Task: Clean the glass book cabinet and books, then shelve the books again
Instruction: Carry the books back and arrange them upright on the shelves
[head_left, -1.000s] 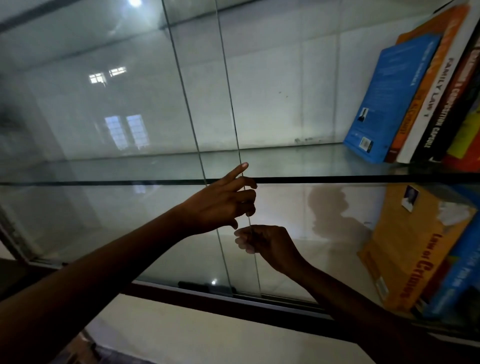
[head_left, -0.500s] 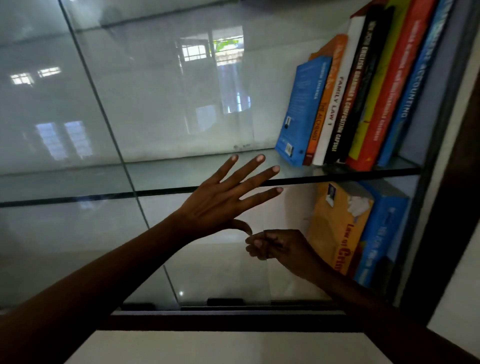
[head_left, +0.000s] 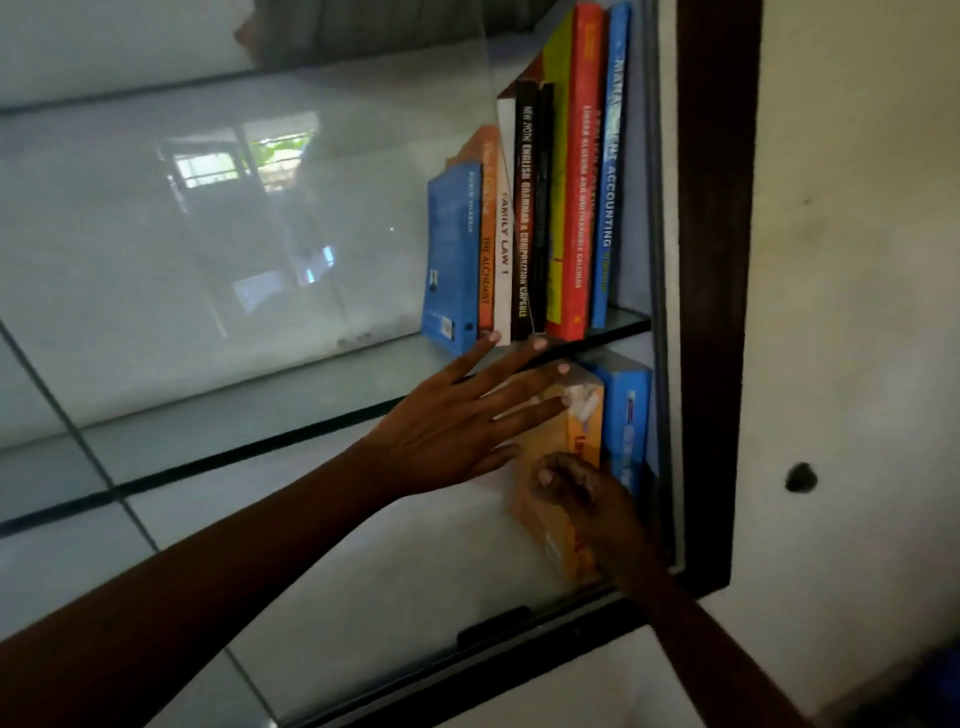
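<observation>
Left hand lies spread flat on the sliding glass door near the cabinet's right end. Right hand curls beside the orange book on the lower shelf; I cannot tell what it grips. The glass is probably heavy, slick and brittle: push it by palm or by its edge.

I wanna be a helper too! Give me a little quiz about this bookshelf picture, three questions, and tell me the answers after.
1. True or false: the left hand has its fingers spread out straight.
2. Which book stands furthest right on the upper shelf? A) the white Family Law book B) the blue Accounting book C) the orange Alchemist book
3. Fill the gap: below that shelf, the yellow book stands next to a ____ book.
Key: 1 true. 2 B. 3 blue, the lower blue book.
</observation>
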